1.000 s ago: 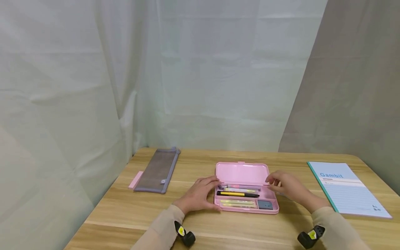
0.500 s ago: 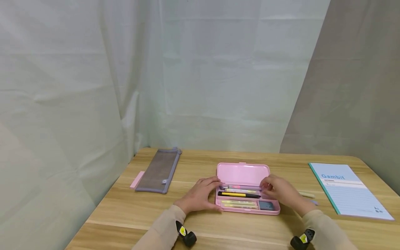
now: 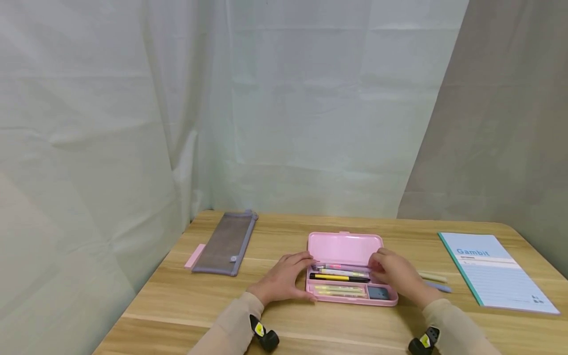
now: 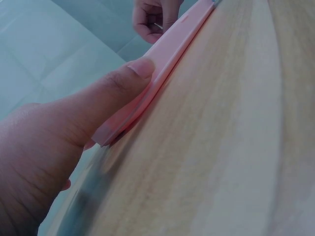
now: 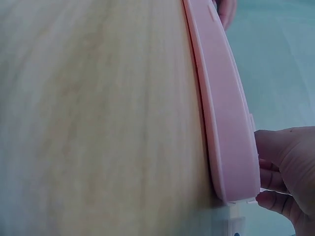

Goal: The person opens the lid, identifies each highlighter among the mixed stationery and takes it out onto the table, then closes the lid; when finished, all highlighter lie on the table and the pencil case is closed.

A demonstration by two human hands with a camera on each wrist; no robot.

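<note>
A pink pencil case (image 3: 345, 248) lies with its lid raised on the table. Inside are a purple pen (image 3: 355, 268), a white-and-yellow pen (image 3: 341, 273), a yellow-and-black pen (image 3: 339, 277), yellow pens (image 3: 339, 289) and a dark grey eraser (image 3: 378, 293). My left hand (image 3: 284, 279) grips the case's left end; in the left wrist view its thumb (image 4: 141, 67) presses the front wall. Curled over the back right of the case, my right hand (image 3: 396, 272) pinches at the purple pen's right end; its fingertips are hidden in the head view.
A grey mesh pouch (image 3: 225, 242) lies at the left over a pink strip (image 3: 194, 256). Just right of my right hand are a pale yellow pen (image 3: 434, 277) and a blue pen (image 3: 439, 286). A notebook (image 3: 497, 273) lies at the far right; curtains hang behind the table.
My right hand has moved left and in over the case's back compartment, uncovering the pale yellow and blue pens beside it. My left hand stays at the case's left end.
</note>
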